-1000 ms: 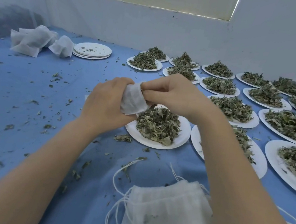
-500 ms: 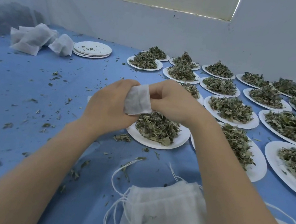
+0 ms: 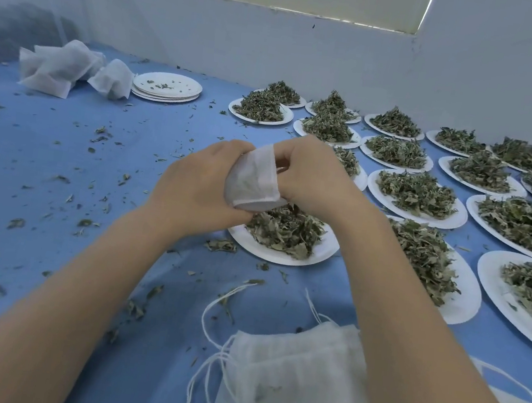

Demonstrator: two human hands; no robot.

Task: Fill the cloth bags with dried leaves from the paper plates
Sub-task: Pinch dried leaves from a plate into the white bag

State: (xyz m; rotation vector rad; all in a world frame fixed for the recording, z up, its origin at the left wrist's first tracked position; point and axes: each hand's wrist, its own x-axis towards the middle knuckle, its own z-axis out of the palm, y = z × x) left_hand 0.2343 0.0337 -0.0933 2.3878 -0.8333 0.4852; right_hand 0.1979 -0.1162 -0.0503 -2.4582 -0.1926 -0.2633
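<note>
- Cloth bag point(image 3: 255, 181) pinched between left hand point(image 3: 202, 186) and right hand point(image 3: 312, 177), held directly over nearest plate of dried leaves point(image 3: 284, 232), likely so spills land back on it.
- Mouth being worked apart for filling.
- Compared with a second ago: bag more spread, showing a rounder opening.

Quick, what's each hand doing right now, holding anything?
Left hand: grips the white cloth bag.
Right hand: pinches the same bag's rim, fingers curled.
</note>
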